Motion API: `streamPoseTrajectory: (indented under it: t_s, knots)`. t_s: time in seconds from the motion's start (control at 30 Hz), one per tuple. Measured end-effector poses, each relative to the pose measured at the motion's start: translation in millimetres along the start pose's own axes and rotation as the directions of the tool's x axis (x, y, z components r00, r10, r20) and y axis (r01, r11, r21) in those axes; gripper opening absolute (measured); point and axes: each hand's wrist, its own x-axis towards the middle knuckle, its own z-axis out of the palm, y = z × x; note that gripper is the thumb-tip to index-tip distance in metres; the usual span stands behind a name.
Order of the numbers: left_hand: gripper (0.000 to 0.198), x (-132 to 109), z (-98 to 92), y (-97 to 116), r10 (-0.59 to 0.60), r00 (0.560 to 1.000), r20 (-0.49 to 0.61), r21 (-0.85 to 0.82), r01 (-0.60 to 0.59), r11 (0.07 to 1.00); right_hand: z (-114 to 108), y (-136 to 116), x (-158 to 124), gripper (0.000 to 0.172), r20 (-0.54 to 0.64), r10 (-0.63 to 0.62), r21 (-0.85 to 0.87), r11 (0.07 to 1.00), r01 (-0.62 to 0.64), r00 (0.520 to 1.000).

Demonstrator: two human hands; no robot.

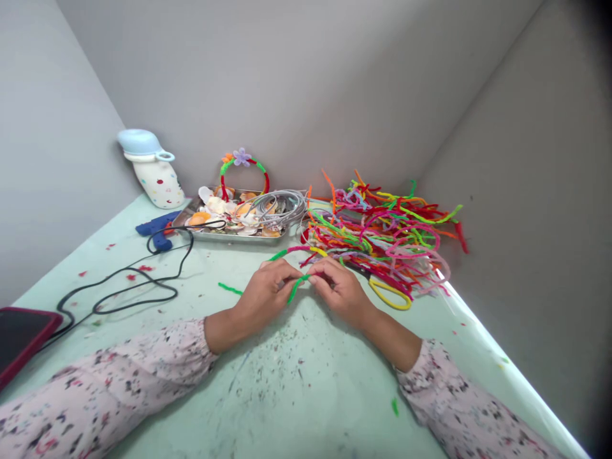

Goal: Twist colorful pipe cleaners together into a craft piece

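Observation:
Near the middle of the table, both hands pinch a green pipe cleaner (298, 286) between thumbs and fingertips. My left hand (268, 294) grips it from the left, with a short green end hanging down between the hands. My right hand (342, 293) holds it from the right, fingertips almost meeting the left ones. Behind the fingers arches a hoop (299, 250) in green, pink and yellow sections; how it joins the green piece is hidden by the hands. A loose-looking green end (230, 288) sticks out left of my left hand.
A heap of coloured pipe cleaners (377, 236) and yellow-handled scissors (389, 294) lie at right. Behind stands a metal tray (229, 237) with shells, wire coil (282, 207) and finished-looking flower hoop (266, 178). Left are a blue glue gun (160, 229), black cord (129, 280), bottle (155, 178) and phone (23, 344).

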Motion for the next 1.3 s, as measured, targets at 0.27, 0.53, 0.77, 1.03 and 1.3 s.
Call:
streamPoseTrajectory:
  t_s: [0.27,0.53,0.77,1.03,1.3]
  knots:
    - [0.009,0,-0.2,0,-0.018,1.0,0.0,-0.002,0.018,1.0,0,-1,0,0.01,0.03,0.006,0.008,1.0,-0.006,1.0]
    - [0.009,1,0.5,1,-0.004,1.0,0.009,0.041,0.003,0.999,0,-2,0,0.009,0.03,-0.015,0.001,1.0,0.015,0.999]
    - [0.006,-1,-0.1,2,-0.008,0.999,-0.038,0.101,0.012,0.995,-1,-1,-1,0.008,-0.012,0.022,-0.002,1.0,-0.022,1.0]
    - [0.008,0,-3.0,4,0.054,0.997,-0.053,0.087,-0.049,0.995,-1,-3,0,0.008,0.02,0.009,0.02,1.0,-0.01,1.0]
    - [0.029,-6,-5.1,12,0.161,0.968,-0.191,0.208,-0.12,0.971,0,0,-1,0.009,-0.022,0.04,0.008,0.999,-0.04,0.999]
